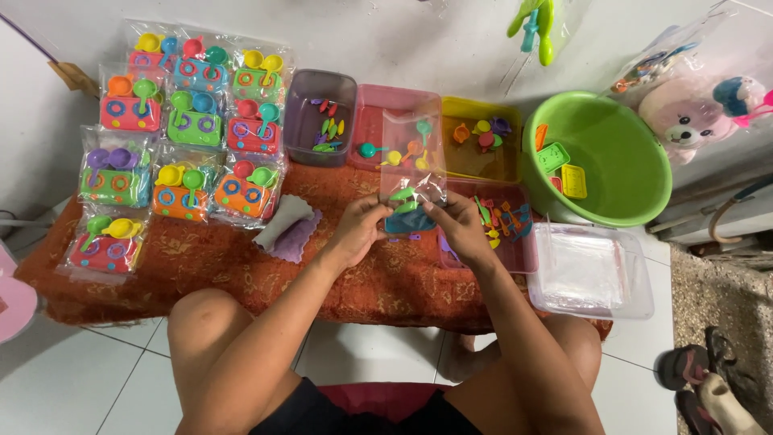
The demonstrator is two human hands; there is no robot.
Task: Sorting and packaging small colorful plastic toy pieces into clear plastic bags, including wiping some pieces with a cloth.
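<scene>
bottom of frame: person's bare knees and forearms, white tiled floor [80, 379] below, sandals [708, 379] at lower right corner. low table under a rust patterned cloth [201, 274], its near edge running across mid frame; the bare cloth strip between that edge and the hands is the only open room, rest is crowded. centre of frame: left hand [361, 229] and right hand [460, 225] both pinched shut on the lower end of a clear plastic bag [412, 153] standing upright, fingertips closed on its two sides; inside the bag green toy spoons [403, 196] and a blue toy stove [409, 221] sit at the bottom, just between the hands. just left of the left hand a white and purple cloth [288, 229]. right of the right hand a pink tray [515, 229] of small mixed toy bits, touching it a clear lidded box [592, 274] at the table's right edge. left third of frame: rows of packed toy stove sets [181, 121] in bags, tightly side by side up to the far edge. far row behind the bag: purple bin [320, 121], pink bin [378, 121], yellow bin [481, 141], each with small utensils. upper right: green basin [600, 157] with toy stoves inside, plush bear [692, 117] in wrap beyond it, wall behind.
</scene>
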